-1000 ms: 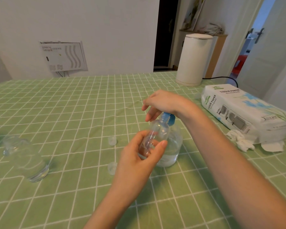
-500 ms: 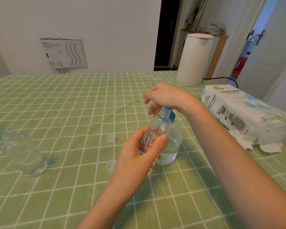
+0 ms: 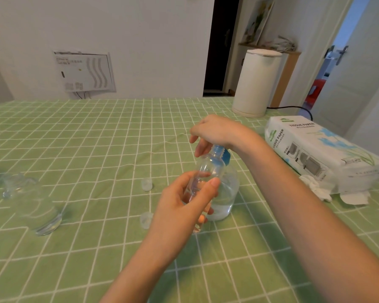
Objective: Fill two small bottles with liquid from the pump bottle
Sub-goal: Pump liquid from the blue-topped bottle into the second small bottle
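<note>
A clear pump bottle with a blue pump head stands at the table's middle, partly filled with clear liquid. My right hand rests on top of the pump head, fingers hanging down over it. My left hand grips a small clear bottle, tilted, its mouth up under the pump spout. A second small clear bottle lies on its side at the left. Two small clear caps sit on the cloth left of the pump bottle.
A green checked tablecloth covers the table. A white tissue paper pack with crumpled tissues lies at the right. A white cylindrical appliance with a black cord stands at the back right.
My right hand rose off its lower press on the pump head and stays up. My left hand keeps the small bottle under the spout.
</note>
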Available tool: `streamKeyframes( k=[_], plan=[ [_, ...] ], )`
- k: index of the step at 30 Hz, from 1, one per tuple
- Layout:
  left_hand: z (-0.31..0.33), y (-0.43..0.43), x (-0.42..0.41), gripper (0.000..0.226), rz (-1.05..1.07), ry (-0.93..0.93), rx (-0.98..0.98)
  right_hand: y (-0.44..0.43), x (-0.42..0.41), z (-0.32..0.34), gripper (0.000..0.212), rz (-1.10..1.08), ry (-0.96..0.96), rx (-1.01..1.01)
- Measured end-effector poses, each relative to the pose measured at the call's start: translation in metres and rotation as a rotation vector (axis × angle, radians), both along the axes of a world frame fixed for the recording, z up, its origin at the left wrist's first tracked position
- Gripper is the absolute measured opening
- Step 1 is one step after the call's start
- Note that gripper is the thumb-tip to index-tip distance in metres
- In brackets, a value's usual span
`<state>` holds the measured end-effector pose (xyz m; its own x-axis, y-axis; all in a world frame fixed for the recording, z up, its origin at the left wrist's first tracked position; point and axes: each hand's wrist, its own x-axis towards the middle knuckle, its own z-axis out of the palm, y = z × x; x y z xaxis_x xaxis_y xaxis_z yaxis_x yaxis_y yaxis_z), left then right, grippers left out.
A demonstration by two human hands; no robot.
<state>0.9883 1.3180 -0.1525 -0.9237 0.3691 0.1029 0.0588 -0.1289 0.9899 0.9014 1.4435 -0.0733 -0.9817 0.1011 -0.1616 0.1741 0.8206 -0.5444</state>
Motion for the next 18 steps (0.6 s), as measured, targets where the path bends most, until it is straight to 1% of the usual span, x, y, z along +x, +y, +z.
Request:
streamKeyframes(
  k=[4,9,14,18],
  plan=[
    [-0.0002,0.0004,0.0002,0.043,0.004,-0.001,-0.004,-0.0002,0.0000,-0.0005,0.026,0.004,0.001,0.000],
    [-0.0019,-0.0004,0.0019,0.039,-0.001,-0.012,-0.008,-0.0002,0.0017,-0.0068,0.024,-0.013,-0.033,-0.035],
    [-0.0035,-0.0002,0.0011,0.038,0.003,-0.025,0.014,0.0007,0.0019,-0.0081,0.022,-0.013,-0.011,-0.044],
    [-0.0035,-0.0001,0.0005,0.039,-0.003,0.005,0.001,0.0014,0.0028,-0.0053,0.026,-0.010,0.021,-0.043]
  ],
)
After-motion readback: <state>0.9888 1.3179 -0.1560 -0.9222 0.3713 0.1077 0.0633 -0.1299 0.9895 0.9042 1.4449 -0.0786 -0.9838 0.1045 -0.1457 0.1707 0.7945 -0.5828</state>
